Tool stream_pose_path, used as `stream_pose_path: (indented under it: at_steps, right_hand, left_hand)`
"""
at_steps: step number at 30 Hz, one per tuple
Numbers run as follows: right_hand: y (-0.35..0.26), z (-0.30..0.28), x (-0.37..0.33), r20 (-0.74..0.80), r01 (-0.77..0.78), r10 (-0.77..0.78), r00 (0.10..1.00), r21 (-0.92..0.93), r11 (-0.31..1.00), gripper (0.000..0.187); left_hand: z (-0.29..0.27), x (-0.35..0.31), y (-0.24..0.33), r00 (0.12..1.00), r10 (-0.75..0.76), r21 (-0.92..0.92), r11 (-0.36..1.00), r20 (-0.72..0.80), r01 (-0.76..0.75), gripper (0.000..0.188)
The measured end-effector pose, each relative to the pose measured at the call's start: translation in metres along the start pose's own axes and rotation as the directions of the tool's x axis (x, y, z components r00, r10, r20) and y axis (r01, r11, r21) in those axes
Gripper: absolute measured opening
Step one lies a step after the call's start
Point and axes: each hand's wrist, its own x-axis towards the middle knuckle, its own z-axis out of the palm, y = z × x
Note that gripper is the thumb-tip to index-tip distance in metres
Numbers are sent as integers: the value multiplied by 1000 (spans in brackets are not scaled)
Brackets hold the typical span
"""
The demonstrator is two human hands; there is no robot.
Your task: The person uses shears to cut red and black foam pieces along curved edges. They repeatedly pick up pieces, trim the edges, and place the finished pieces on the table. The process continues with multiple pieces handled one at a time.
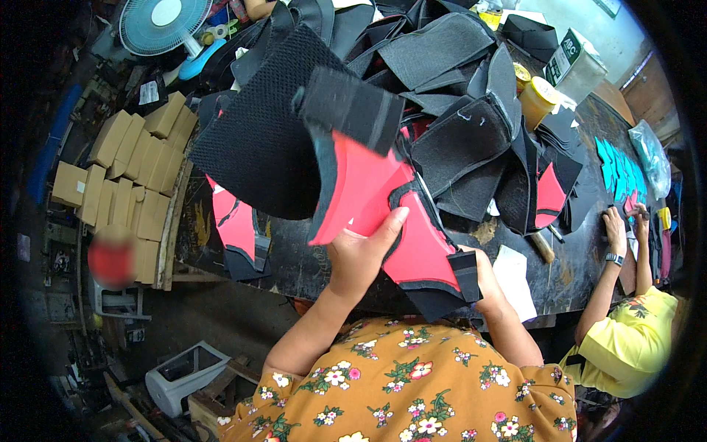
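A floppy pink-and-black panel [423, 243], with black edging and black straps, is held up in front of me over the table's near edge. My left hand [361, 250] grips its lower left part, thumb on the pink face and the other fingers hidden underneath. At its lower right corner, beside a short black strap, my right hand [487, 283] holds on; most of its fingers are behind the panel. A wide black textured sheet [258, 125] spreads behind the panel's upper end; I cannot tell whether they are joined. Another pink-and-black piece [234, 225] lies on the left.
Black cut pieces [442, 55] pile up at the dark table's [294, 254] back. A yellow tin [540, 96] and rectangular can [574, 62] stand far right. Brown boxes [118, 199] are stacked left, below a fan [163, 22]. A co-worker in yellow [630, 346] handles things near turquoise pieces [618, 173].
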Motion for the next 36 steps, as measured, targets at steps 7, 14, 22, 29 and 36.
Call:
stream_pose_path:
  at_steps: [7, 14, 22, 29, 36]
  right_hand:
    - [-2, -17, -10, 314, -67, 57, 948, 21, 998, 28]
    - [16, -11, -7, 188, -51, 26, 982, 129, 990, 49]
    - [10, -3, 18, 94, -113, 93, 991, 244, 963, 32]
    - [-13, -1, 13, 138, -77, 82, 987, -44, 996, 23]
    - [-6, -4, 1, 107, -57, 61, 992, -36, 998, 18]
  left_hand:
    - [-28, 22, -9, 985, 167, 111, 981, -50, -160, 10]
    - [-26, 18, -12, 997, -71, 62, 996, 37, 69, 16]
    - [-21, 9, -9, 979, -191, -45, 980, 76, 195, 16]
    - [-24, 9, -8, 970, -226, -162, 958, 91, 239, 22]
    - [-25, 10, -5, 925, -369, -361, 853, 94, 377, 38]
